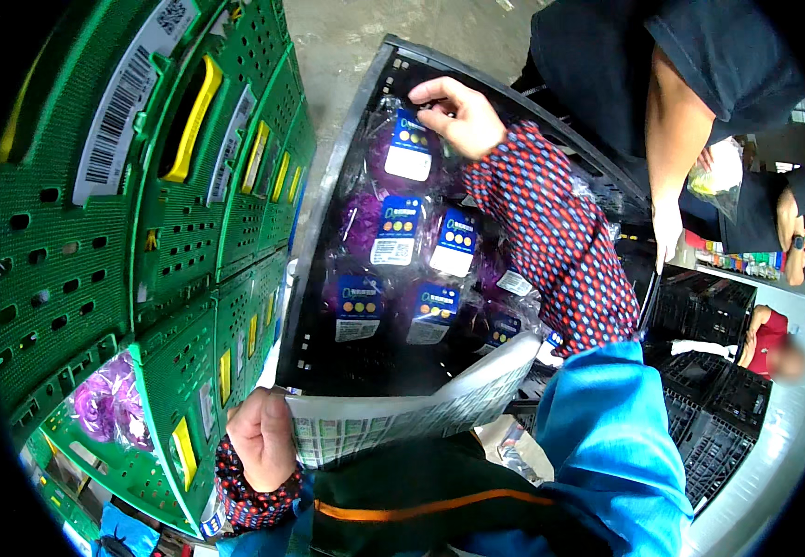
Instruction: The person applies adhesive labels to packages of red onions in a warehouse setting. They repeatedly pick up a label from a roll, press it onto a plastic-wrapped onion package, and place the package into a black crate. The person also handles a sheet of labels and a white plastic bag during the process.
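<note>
My left hand [263, 432] grips the left end of a sheet of printed labels [402, 421], which curves up at its far right end. Before me is a black plastic crate [368, 372] holding several purple vegetables in clear wrap, probably red cabbages [359, 223]. Blue-and-white labels [397, 230] show on many of the packs. Over the farthest pack, my right hand [469, 122] has its fingers bent and apart, with nothing visible between them. It is close to that pack's label [411, 146]; whether it touches is unclear.
Stacked green plastic crates [186, 230] with yellow handles line the left side; one lower crate holds purple wrapped produce [110, 404]. A person in dark clothing [597, 76] stands at the far right side of the black crate. More black crates [709, 390] are stacked to the right.
</note>
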Demonstrator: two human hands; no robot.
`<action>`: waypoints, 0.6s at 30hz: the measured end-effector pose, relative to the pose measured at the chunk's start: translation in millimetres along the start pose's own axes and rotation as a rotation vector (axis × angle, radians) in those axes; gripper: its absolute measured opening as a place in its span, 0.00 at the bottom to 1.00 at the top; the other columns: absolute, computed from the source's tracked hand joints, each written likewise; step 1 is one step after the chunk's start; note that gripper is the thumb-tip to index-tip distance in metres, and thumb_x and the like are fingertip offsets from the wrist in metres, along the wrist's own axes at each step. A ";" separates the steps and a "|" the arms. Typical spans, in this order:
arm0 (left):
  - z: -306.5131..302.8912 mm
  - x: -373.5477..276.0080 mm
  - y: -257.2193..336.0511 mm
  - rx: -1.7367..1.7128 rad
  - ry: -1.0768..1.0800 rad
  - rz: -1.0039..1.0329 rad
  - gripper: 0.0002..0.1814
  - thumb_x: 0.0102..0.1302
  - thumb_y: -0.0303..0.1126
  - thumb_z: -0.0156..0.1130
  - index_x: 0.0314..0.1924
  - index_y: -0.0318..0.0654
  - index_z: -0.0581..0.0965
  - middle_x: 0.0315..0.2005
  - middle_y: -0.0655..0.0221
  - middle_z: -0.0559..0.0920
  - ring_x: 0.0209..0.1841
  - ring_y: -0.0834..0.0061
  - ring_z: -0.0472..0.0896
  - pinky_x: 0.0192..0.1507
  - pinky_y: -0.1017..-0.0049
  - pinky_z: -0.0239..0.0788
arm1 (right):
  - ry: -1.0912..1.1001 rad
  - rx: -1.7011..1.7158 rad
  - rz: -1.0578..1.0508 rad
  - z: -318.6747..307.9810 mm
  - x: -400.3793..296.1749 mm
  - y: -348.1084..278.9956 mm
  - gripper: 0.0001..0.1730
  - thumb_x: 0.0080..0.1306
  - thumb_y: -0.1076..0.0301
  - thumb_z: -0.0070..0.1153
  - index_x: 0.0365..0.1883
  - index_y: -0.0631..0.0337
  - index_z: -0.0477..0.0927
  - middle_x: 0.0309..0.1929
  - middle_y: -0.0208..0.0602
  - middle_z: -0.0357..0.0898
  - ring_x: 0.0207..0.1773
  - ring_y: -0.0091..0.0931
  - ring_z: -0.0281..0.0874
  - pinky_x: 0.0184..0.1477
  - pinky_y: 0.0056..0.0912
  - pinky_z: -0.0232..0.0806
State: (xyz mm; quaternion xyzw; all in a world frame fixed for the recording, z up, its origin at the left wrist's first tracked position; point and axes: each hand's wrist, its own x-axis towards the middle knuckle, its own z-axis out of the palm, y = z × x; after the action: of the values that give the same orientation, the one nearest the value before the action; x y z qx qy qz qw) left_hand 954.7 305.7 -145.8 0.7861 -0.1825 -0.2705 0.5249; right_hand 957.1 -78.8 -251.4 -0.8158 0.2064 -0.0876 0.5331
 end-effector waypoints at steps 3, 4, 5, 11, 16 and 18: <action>-12.0 -6.2 -3.7 -0.009 -0.010 -0.007 0.14 0.64 0.31 0.48 0.21 0.31 0.71 0.11 0.69 0.69 0.13 0.78 0.67 0.19 0.80 0.55 | -0.073 -0.107 -0.048 8.6 24.6 17.1 0.16 0.56 0.82 0.51 0.44 0.63 0.71 0.38 0.32 0.75 0.36 0.20 0.71 0.41 0.23 0.67; -13.7 -9.6 -8.3 -0.021 0.000 -0.003 0.14 0.63 0.30 0.48 0.21 0.32 0.70 0.11 0.69 0.69 0.13 0.78 0.67 0.19 0.80 0.55 | -0.091 -0.106 -0.048 13.3 27.8 23.3 0.16 0.56 0.83 0.49 0.44 0.63 0.69 0.40 0.35 0.75 0.38 0.22 0.72 0.42 0.25 0.67; -15.0 -10.4 -11.6 -0.033 0.008 0.002 0.14 0.63 0.30 0.48 0.21 0.32 0.70 0.11 0.69 0.69 0.13 0.78 0.67 0.19 0.80 0.55 | -0.106 -0.127 -0.028 14.3 30.7 28.5 0.18 0.56 0.83 0.48 0.45 0.62 0.67 0.42 0.36 0.74 0.37 0.22 0.72 0.42 0.26 0.67; -24.5 -13.2 -25.0 -0.057 -0.004 -0.037 0.16 0.64 0.34 0.50 0.21 0.32 0.72 0.10 0.69 0.70 0.14 0.78 0.68 0.19 0.79 0.56 | -0.087 -0.547 -0.237 26.7 39.2 36.3 0.19 0.51 0.82 0.49 0.43 0.61 0.69 0.40 0.42 0.73 0.46 0.35 0.73 0.48 0.32 0.67; -26.6 -9.3 -21.4 -0.033 -0.027 -0.042 0.17 0.65 0.36 0.50 0.22 0.33 0.73 0.11 0.69 0.72 0.14 0.77 0.69 0.19 0.79 0.57 | -0.102 -0.762 -0.239 25.3 35.6 22.7 0.20 0.52 0.76 0.57 0.44 0.59 0.69 0.38 0.40 0.71 0.40 0.34 0.74 0.42 0.32 0.68; -27.5 -9.2 -21.4 -0.033 -0.049 -0.037 0.17 0.65 0.36 0.50 0.23 0.33 0.74 0.11 0.69 0.72 0.14 0.77 0.69 0.19 0.79 0.57 | -0.104 -0.890 -0.282 26.2 35.2 21.7 0.20 0.52 0.74 0.59 0.44 0.59 0.70 0.38 0.40 0.71 0.40 0.34 0.73 0.43 0.31 0.68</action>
State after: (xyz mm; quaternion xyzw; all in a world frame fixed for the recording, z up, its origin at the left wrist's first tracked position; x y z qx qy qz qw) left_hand 964.5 339.2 -155.1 0.7736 -0.1762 -0.3022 0.5283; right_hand 993.0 -79.6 -284.7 -0.9885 0.0841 -0.0210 0.1239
